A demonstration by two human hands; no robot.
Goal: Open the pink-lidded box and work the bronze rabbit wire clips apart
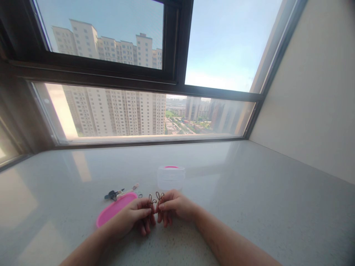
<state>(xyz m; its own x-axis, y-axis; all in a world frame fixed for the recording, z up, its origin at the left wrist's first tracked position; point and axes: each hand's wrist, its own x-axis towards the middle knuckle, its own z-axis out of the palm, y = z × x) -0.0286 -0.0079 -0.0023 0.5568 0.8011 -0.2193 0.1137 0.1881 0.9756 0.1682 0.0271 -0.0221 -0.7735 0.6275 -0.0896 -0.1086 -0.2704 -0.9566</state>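
My left hand (pixel 141 214) pinches a thin brown piece with upright loops (pixel 150 198), a little like rabbit ears, between thumb and fingers. A similar brown looped piece (pixel 159 196) is in the pinch of my right hand (pixel 173 206). Both hands are close together just above the surface, fingertips nearly touching. Whether the two brown pieces are joined I cannot tell. Partly behind my left hand and forearm lies a pink oval tray or lid (pixel 115 211). A clear plastic box (pixel 171 179) with a pink mark on top stands just beyond my hands.
Beyond the pink oval lie a small dark clip-like object (pixel 112 195), a pale thin item (pixel 135 187) and a small ring (pixel 140 195). The pale speckled sill (pixel 249 207) runs to a dark window frame (pixel 138 143). A white wall (pixel 313 99) rises on the right.
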